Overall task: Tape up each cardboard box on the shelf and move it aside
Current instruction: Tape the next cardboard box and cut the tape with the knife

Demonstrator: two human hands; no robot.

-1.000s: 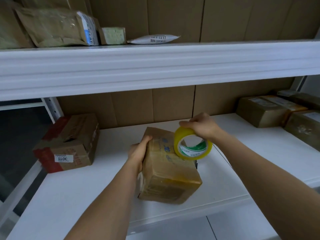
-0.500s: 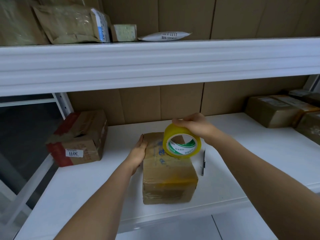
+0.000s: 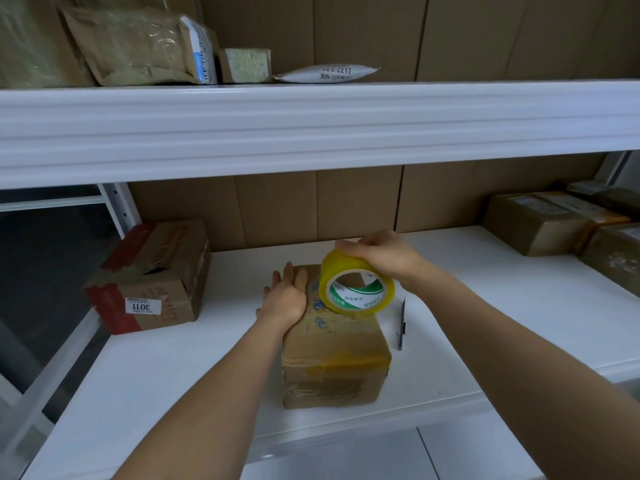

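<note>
The right hand [image 3: 381, 258] grips the yellow tape roll [image 3: 356, 289] from above, fingers curled over its rim, just above the cardboard box [image 3: 336, 362] on the shelf [image 3: 173, 375]. The roll hides the box's far top. The left hand [image 3: 285, 299] lies flat on the box's left top edge, fingertips straight. Right of the box lies a thin dark tool [image 3: 401, 323], hard to identify.

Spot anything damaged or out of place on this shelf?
Yes. The brown cardboard box with red tape and a 3011 label, at the left of the white shelf, has a torn, caved-in top. A slim dark cutter lies loose beside the box being taped.
</note>
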